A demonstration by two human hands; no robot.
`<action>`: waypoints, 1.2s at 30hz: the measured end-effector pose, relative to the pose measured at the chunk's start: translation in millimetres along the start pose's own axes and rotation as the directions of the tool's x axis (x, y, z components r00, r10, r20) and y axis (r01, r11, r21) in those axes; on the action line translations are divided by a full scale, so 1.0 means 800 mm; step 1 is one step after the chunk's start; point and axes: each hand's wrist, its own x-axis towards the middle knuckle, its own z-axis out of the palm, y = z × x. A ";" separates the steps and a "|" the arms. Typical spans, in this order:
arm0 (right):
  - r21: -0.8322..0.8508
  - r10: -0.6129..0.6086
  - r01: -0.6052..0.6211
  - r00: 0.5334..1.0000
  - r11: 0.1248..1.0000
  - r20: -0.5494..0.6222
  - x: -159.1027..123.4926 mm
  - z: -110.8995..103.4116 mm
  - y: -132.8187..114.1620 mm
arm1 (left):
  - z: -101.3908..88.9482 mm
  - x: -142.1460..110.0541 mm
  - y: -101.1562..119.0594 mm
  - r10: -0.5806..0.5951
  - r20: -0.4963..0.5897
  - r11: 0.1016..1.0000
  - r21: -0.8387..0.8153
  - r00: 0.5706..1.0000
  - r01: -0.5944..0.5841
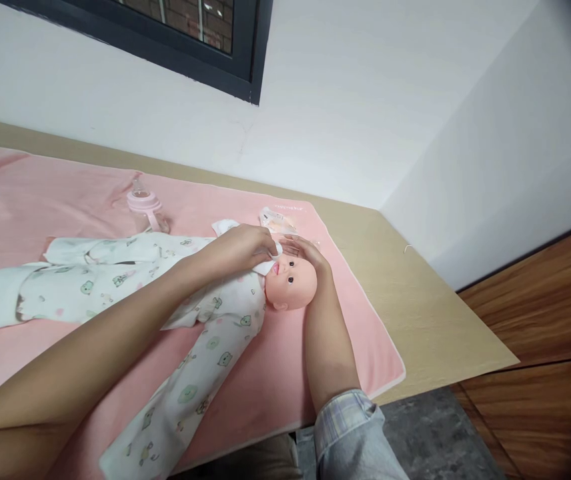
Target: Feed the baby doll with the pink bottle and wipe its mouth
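Note:
A baby doll [293,288] lies on its back on a pink blanket [285,373], dressed in a white printed outfit [115,273]. Across the doll's body reaches my left hand [248,250], its fingers closed on a small white cloth [264,268] by the doll's mouth and chin. My right hand [308,252] rests along the far side of the doll's head, fingers stretched out and touching it. The right wrist curves round the crown of the head. My left hand partly hides the doll's far shoulder and the cloth.
Beyond the doll's legs stands a pink-capped baby bottle [146,208]. A clear plastic packet [276,220] lies just past my hands. The wooden table [415,320] ends at right, near wood-grain panels [540,320]. A white wall [325,100] with a dark-framed window [245,53] rises behind.

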 end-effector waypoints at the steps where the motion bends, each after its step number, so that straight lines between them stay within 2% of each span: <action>1: 0.001 0.002 -0.002 1.000 1.000 -0.002 0.000 0.000 0.000 | 0.000 0.000 0.001 0.002 -0.001 1.000 0.011 1.000 -0.002; 5: -0.001 -0.002 0.001 1.000 1.000 -0.027 -0.003 0.004 -0.001 | 0.000 0.000 0.006 0.014 -0.004 1.000 0.020 1.000 -0.014; 10: -0.026 -0.009 0.009 1.000 1.000 -0.004 -0.015 0.014 -0.009 | 0.003 0.001 0.004 0.025 -0.017 0.999 0.021 1.000 -0.025; 14: -0.048 0.014 -0.016 0.999 0.999 -0.045 -0.021 0.020 -0.015 | 0.005 0.002 0.001 0.045 -0.031 0.999 0.020 0.999 -0.044; 22: -0.018 0.033 -0.034 0.996 0.999 -0.088 -0.026 0.028 -0.021 | -0.008 -0.002 0.013 0.045 0.003 0.998 -0.046 0.999 -0.045; 29: -0.008 0.037 -0.037 0.995 0.999 -0.092 -0.030 0.033 -0.024 | -0.006 -0.001 0.018 0.082 0.037 0.994 -0.082 0.996 -0.079; 36: -0.032 0.017 -0.019 0.999 0.999 -0.039 -0.026 0.030 -0.023 | -0.003 0.001 0.016 0.032 0.026 0.999 -0.033 0.999 -0.031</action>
